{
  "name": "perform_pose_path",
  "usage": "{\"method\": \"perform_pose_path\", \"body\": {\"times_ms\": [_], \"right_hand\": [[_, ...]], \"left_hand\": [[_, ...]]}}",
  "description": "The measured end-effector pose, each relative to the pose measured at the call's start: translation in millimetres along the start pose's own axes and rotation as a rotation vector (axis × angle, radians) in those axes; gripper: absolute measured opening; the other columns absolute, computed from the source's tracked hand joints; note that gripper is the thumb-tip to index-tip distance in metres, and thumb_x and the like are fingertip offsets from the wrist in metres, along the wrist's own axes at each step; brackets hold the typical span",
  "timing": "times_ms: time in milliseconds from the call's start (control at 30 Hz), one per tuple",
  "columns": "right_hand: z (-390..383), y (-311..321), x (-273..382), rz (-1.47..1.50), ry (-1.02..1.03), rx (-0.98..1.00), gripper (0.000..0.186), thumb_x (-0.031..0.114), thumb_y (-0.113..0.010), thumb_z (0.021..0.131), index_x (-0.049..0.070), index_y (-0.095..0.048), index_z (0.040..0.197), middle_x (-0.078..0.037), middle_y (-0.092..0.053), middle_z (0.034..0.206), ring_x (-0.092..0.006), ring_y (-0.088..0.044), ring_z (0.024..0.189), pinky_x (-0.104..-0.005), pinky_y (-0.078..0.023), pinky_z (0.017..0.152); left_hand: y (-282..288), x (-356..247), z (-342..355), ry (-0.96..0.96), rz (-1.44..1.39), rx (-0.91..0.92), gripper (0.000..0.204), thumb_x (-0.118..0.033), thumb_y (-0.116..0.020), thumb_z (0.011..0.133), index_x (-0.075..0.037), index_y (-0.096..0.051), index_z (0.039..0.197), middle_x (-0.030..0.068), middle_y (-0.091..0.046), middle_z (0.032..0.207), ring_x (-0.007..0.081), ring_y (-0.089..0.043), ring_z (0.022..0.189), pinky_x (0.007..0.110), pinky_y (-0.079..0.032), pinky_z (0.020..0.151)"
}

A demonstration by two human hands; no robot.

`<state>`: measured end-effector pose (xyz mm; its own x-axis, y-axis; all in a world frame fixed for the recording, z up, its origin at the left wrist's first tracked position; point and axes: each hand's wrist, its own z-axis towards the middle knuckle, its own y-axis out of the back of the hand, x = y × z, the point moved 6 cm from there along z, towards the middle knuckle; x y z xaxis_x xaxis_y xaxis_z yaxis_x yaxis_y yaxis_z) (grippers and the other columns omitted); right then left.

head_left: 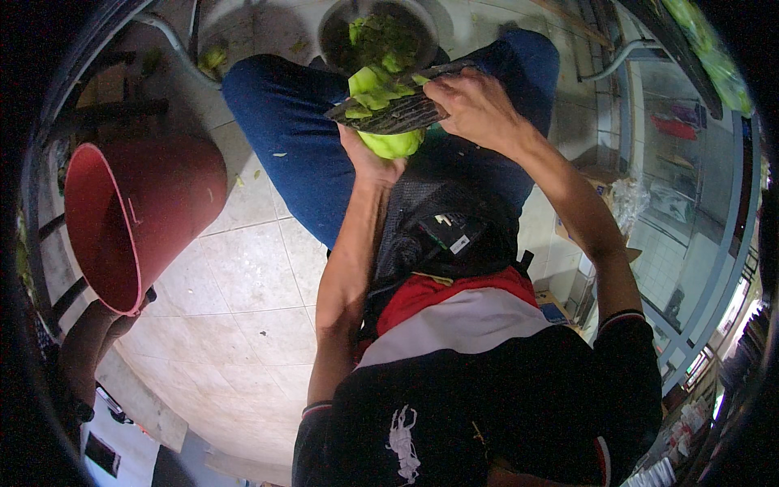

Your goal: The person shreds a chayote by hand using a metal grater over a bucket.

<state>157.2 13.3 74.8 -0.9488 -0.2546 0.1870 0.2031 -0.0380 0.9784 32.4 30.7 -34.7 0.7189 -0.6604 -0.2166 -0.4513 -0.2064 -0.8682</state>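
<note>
So we've got a lumpy bright green vegetable (395, 144) up at twelve o'clock, sitting in our left hand (372, 161), palm cupped under it; those fingers are mostly hidden, so we can't tell how they're spread. Our right hand (473, 104), closer to one o'clock, has its fingers clamped around the right-hand end of a wide dark knife (398, 116) (pretty grubby-looking blade, honestly). The blade lies across the far side of the vegetable, and we can't tell whether it's biting in. Pale green slices (372, 87) show along its far edge. Just beyond, also at twelve, there's a round basin (327, 34) with green scraps inside, between our knees in blue jeans (284, 138). A red bucket (182, 191) is well apart, between nine and ten o'clock.
</note>
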Motion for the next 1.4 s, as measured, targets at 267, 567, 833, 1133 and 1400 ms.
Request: {"method": "perform_pose_path", "body": {"times_ms": [267, 567, 833, 1133, 1400], "right_hand": [[1, -11, -8, 0.017, -0.075, 0.057, 0.035, 0.011, -0.070, 0.067, 0.006, -0.059, 0.100, -0.010, -0.066, 0.090, -0.0330, -0.064, 0.084, -0.0430, -0.054, 0.075], [12, -32, -59, 0.037, -0.415, 0.058, 0.027, 0.020, -0.068, 0.079, 0.002, -0.063, 0.098, -0.017, -0.067, 0.084, -0.0373, -0.066, 0.083, -0.0455, -0.054, 0.071], [22, -12, -84, 0.345, -0.583, 0.078, 0.030, 0.028, -0.061, 0.088, -0.002, -0.065, 0.086, -0.023, -0.063, 0.072, -0.0407, -0.064, 0.071, -0.0452, -0.050, 0.067], [-14, 40, 14, 0.032, -0.099, -0.021, 0.027, 0.020, -0.068, 0.074, 0.005, -0.062, 0.096, -0.013, -0.065, 0.081, -0.0339, -0.066, 0.076, -0.0438, -0.055, 0.066], [-21, 25, 36, -0.006, 0.079, -0.035, 0.008, 0.014, -0.061, 0.076, 0.009, -0.057, 0.081, -0.007, -0.058, 0.070, -0.0272, -0.065, 0.068, -0.0410, -0.053, 0.062]], "left_hand": [[-2, -1, -3, -0.007, 0.001, -0.033, 0.060, -0.058, -0.040, 0.092, -0.011, -0.055, 0.126, 0.0107, -0.062, 0.122, 0.0288, -0.063, 0.106, 0.045, -0.052, 0.090], [-19, -2, -4, 0.053, 0.111, 0.042, 0.060, -0.056, -0.048, 0.087, -0.008, -0.053, 0.124, 0.0139, -0.062, 0.110, 0.0311, -0.063, 0.098, 0.052, -0.051, 0.090], [-20, -1, -1, 0.088, -0.064, 0.095, 0.061, -0.055, -0.046, 0.089, -0.008, -0.052, 0.126, 0.0149, -0.061, 0.114, 0.0331, -0.061, 0.103, 0.059, -0.045, 0.097], [2, -2, 9, 0.011, -0.117, -0.045, 0.057, -0.051, -0.044, 0.091, -0.006, -0.054, 0.124, 0.0157, -0.061, 0.117, 0.0322, -0.060, 0.107, 0.047, -0.048, 0.095], [-5, -5, 5, 0.095, -0.101, 0.075, 0.051, -0.051, -0.050, 0.089, -0.009, -0.061, 0.115, 0.0113, -0.066, 0.106, 0.0272, -0.064, 0.094, 0.042, -0.053, 0.087]]}}
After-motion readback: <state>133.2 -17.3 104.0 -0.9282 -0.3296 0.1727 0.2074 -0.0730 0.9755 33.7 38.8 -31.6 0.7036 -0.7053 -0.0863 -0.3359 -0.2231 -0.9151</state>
